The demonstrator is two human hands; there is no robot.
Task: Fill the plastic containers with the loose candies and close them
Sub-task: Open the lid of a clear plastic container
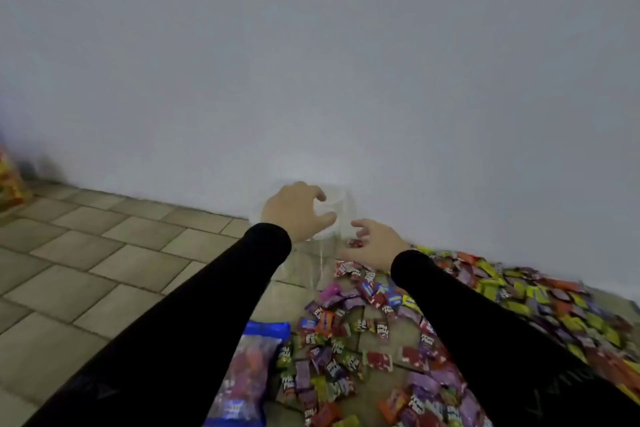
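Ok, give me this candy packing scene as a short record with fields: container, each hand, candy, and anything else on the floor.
container: clear plastic container upright on the tiled floor by the white wall, looks empty, white lid on top
left hand: left hand grips the lid from above
right hand: right hand beside the container, holds a small red wrapped candy
candy: pile of loose multicoloured wrapped candies spread on the floor
other: blue-topped bag of sweets lying near the left sleeve

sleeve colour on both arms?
Black, both sleeves; the head view shows it.
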